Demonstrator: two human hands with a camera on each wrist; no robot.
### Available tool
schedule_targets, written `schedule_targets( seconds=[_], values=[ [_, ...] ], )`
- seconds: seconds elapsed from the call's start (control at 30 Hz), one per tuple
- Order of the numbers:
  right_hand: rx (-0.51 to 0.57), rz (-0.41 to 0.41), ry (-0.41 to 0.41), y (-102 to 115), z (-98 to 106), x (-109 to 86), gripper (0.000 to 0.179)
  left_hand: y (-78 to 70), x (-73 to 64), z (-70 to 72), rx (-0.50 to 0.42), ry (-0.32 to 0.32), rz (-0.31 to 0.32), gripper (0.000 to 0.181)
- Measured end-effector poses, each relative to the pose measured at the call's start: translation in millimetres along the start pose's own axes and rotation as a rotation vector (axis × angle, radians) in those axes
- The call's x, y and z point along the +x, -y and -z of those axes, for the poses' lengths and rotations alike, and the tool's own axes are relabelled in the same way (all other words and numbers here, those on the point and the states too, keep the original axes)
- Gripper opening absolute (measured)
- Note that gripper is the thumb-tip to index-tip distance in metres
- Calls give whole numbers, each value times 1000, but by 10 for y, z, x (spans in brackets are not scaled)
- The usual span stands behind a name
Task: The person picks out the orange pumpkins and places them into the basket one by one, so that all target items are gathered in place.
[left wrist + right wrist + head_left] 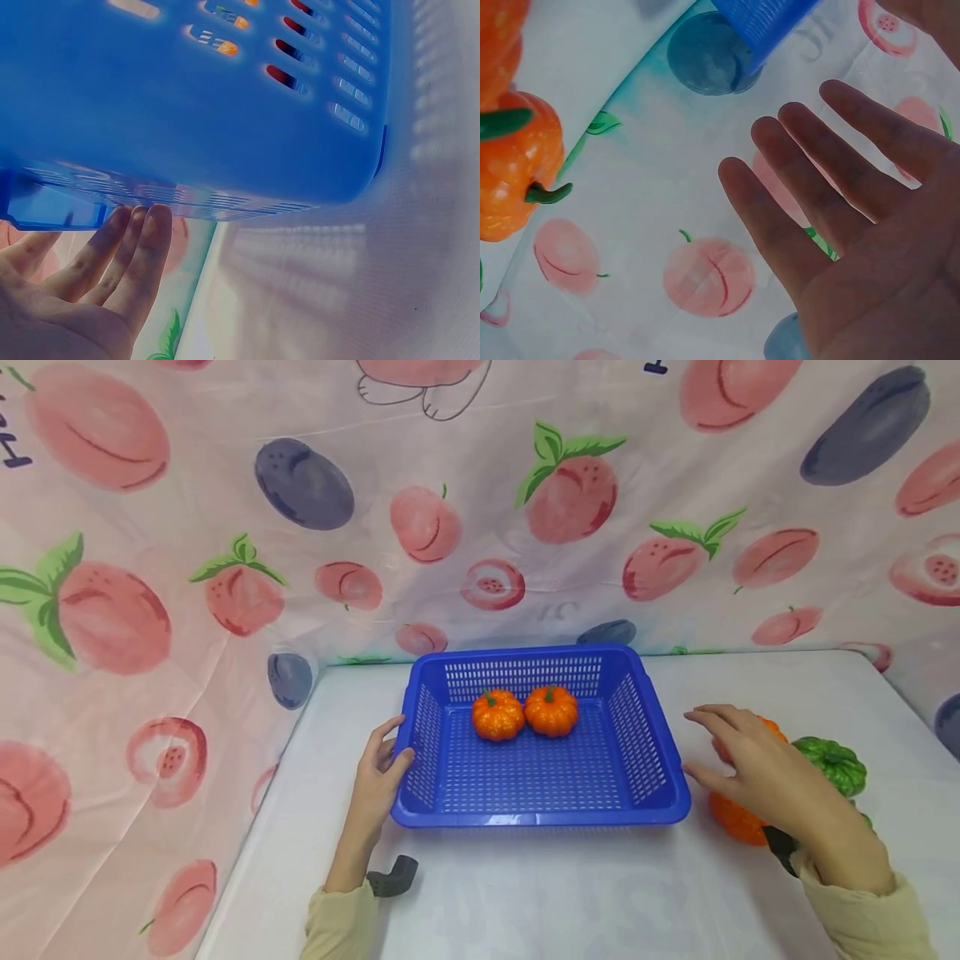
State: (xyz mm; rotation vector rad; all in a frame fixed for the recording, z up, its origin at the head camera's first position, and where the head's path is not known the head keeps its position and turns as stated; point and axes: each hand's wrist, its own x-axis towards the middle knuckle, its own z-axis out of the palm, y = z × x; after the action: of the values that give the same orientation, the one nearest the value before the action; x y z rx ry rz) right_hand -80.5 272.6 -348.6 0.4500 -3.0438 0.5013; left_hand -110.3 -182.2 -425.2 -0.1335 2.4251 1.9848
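A blue plastic basket (536, 818) with slotted walls sits on the white table. Inside it, side by side, are two small orange pumpkins (498, 716) (551, 711) with green stems. My left hand (378, 781) is at the basket's left side, its thumb by the rim. In the left wrist view, the fingers (142, 255) lie nearly straight against the outside of the wall. To the right of the basket, my right hand (757, 760) hovers with spread fingers and holds nothing. Orange pumpkins (735, 820) lie partly hidden beneath it; one pumpkin (517, 169) shows in the right wrist view.
Beyond the right hand lies a green pumpkin (831, 764), with another green piece partly covered by the forearm. A fruit-print cloth (480, 527) hangs behind and left of the white table (540, 893). A black device (393, 877) shows beside the left wrist.
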Motion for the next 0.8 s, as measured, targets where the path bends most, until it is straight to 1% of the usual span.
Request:
schedule_targets(
  seconds=[0.17, 0.33, 0.57, 0.8],
  values=[
    [9, -5, -17, -47, -31, -73, 65, -7, 4, -15, -4, 11, -5, 52],
    [6, -30, 23, -72, -72, -113, 66, -22, -9, -2, 4, 1, 3, 51],
    [-1, -72, 89, -142, -131, -158, 67, -2, -3, 20, 7, 8, 21, 51],
    [-22, -94, 112, -274, -263, -232, 69, 3, 4, 10, 0, 3, 11, 51]
  ],
)
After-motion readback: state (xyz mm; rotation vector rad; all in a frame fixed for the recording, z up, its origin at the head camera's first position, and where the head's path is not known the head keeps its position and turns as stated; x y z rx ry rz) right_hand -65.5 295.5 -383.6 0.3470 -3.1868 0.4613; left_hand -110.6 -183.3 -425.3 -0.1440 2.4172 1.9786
